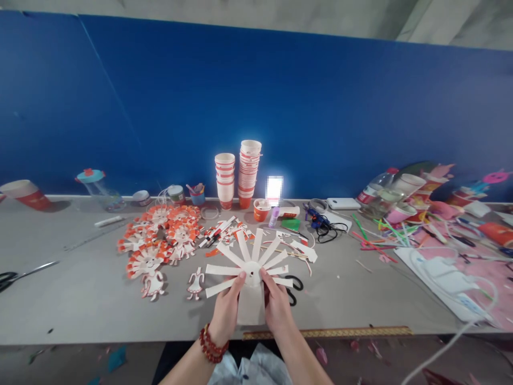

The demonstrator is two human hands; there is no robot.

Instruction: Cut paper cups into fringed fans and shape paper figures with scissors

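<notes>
Between my two hands is a white paper cup cut-out [251, 307], its strips fanned out like rays around a round centre with a small dark spot. My left hand [226, 310] grips its left edge, thumb near the centre. On the other edge, my right hand [279, 307] holds it the same way. Black scissor handles [296, 283] show just behind my right hand; the blades are hidden. A small paper doll-shaped cut-out [195, 283] lies to the left of my left hand. Farther left is a heap of orange-and-white paper figures [160, 235].
Two stacks of paper cups [225, 182] stand near the blue partition [160, 107]. Paper scraps, a purple glue stick [274, 217] and a blue glue gun [318, 218] lie ahead. Straws, bottles and a white power strip [433, 283] crowd the right. A yellow ruler [328, 332] borders the front edge.
</notes>
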